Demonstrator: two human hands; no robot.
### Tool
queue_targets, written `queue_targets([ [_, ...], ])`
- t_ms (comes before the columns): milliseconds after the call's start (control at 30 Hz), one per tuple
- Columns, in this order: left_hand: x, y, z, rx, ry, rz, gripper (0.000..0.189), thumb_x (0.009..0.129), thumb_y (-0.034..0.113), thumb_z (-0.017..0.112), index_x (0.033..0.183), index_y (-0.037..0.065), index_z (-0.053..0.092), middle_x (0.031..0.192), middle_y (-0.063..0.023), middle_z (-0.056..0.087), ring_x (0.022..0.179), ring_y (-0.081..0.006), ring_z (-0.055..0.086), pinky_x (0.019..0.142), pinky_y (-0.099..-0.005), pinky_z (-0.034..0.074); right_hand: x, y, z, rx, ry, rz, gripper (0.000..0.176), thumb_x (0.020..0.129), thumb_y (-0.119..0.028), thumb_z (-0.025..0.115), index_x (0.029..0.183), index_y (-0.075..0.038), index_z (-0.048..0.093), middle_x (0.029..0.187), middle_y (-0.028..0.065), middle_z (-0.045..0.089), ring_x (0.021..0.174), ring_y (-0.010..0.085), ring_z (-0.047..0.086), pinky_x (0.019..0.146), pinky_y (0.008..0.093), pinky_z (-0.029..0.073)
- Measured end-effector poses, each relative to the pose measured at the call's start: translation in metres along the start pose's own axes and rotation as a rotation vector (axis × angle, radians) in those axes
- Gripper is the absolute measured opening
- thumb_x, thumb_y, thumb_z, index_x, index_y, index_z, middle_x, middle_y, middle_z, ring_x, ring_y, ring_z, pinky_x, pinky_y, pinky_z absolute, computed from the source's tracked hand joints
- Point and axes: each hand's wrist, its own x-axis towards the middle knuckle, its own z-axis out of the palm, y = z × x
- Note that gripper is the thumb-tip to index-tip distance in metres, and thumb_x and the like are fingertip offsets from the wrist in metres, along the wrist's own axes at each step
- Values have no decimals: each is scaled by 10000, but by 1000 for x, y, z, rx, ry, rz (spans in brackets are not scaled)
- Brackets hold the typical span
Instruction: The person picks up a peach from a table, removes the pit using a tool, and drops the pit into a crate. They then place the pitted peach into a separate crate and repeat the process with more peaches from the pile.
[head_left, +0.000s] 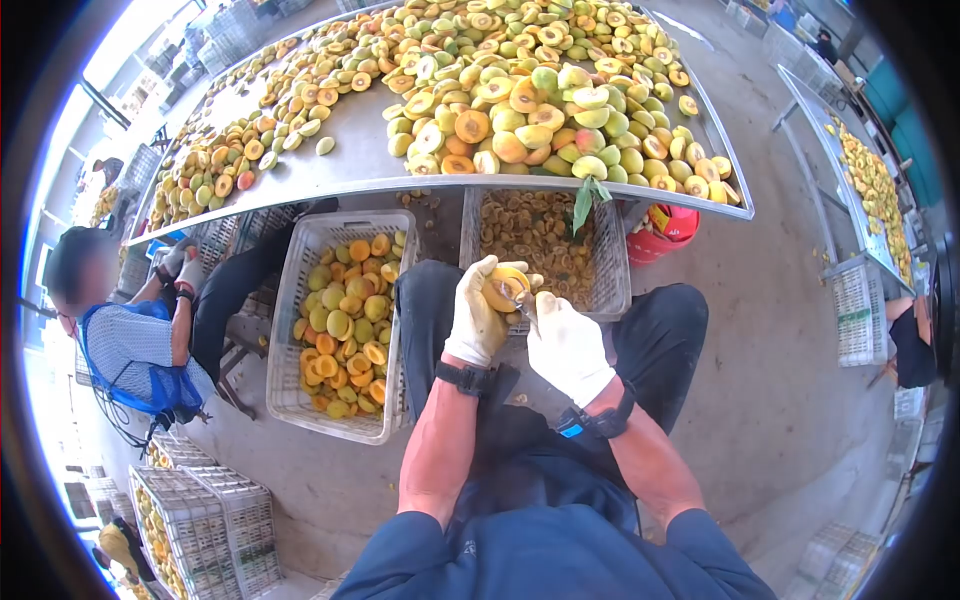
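Left grip: we are clamping the left grip [476,315] on a cut fruit [505,288], with its orange inner face showing between the gloved fingers; we are probably holding it so to keep this face reachable for the other hand.
Right grip: we are clamping the right grip [566,345] on a small tool [527,308], and its tip is touching or almost touching the fruit; the exact contact we cannot tell.
Knees: we are holding both hands in front of our body, between the knees, perhaps for a steady and short reach.
Brown-piece crate: this crate [621,270] is standing just beyond the hands, under the desk edge, and is holding small brown pieces; such a near place is maybe serving to catch scraps.
Fruit crate: at our left knee, another crate [345,428] is holding many fruits, some showing cut faces; it is standing within easy reach.
Desk: ahead of us, the metal desk [362,125] is carrying heaps of fruit, and leaves [583,205] are hanging at its front edge.
Bucket: a red bucket [663,245] is standing right of the brown-piece crate.
Neighbour: a co-worker [150,345] is sitting at our left.
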Motion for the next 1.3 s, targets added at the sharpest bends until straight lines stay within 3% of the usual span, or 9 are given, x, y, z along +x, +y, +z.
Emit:
queue_targets([
  [200,-9,0,8,151,33,139,481,959,372,423,1125,-31,625,940,-202,693,853,-262,678,811,-349,553,2,2,2,-105,-11,-83,245,823,-116,604,1027,12,558,789,164,588,654,349,635,565,429,526],
  [267,-8,-1,5,235,42,194,439,978,354,441,1097,-21,636,918,-169,693,851,-237,676,801,-344,548,3,5,5,-147,103,-196,197,875,-99,518,1015,23,582,716,137,571,532,288,599,447,392,481],
  [400,-6,-3,-2,247,67,108,420,990,368,468,1023,-5,659,876,-121,687,811,-194,659,763,-318,531,3,7,9,-140,127,-222,228,856,-100,532,1033,34,583,718,144,571,543,290,602,459,397,485],
  [667,2,-15,-10,384,105,399,375,979,282,502,849,-14,691,780,-78,685,656,-125,606,627,-259,477,-1,11,16,-14,70,-219,271,790,-49,590,1027,78,567,720,194,583,619,359,602,553,428,498],
  [1000,-2,-5,-14,550,89,155,305,930,239,537,851,-17,683,784,-102,698,677,-168,648,641,-293,517,-16,28,13,45,-114,-294,262,760,-81,550,988,43,586,757,195,613,679,339,619,622,432,510],
  [1100,7,-3,-19,640,55,-26,316,935,266,562,906,-25,683,800,-101,698,706,-179,657,661,-299,524,-18,32,12,111,-217,-262,251,779,-80,538,993,49,558,775,205,615,713,372,618,638,446,504],
  [1133,8,-1,-14,647,54,-23,316,935,266,562,906,-25,683,800,-101,698,706,-179,657,661,-299,524,-14,30,10,257,-285,-98,251,791,-80,533,1000,58,540,787,218,615,732,393,617,651,452,502],
  [1267,1,2,10,452,-28,166,360,963,334,596,989,-16,676,869,-69,670,740,-131,627,665,-271,504,0,19,15,544,-240,240,147,870,-106,547,967,-16,484,713,159,557,621,310,583,591,404,482],
  [1300,-2,-3,16,458,46,249,357,962,323,600,980,-26,671,850,-69,668,733,-132,633,659,-263,507,4,11,11,555,-232,253,164,860,-101,550,964,7,484,721,191,573,632,354,600,592,416,486],
])
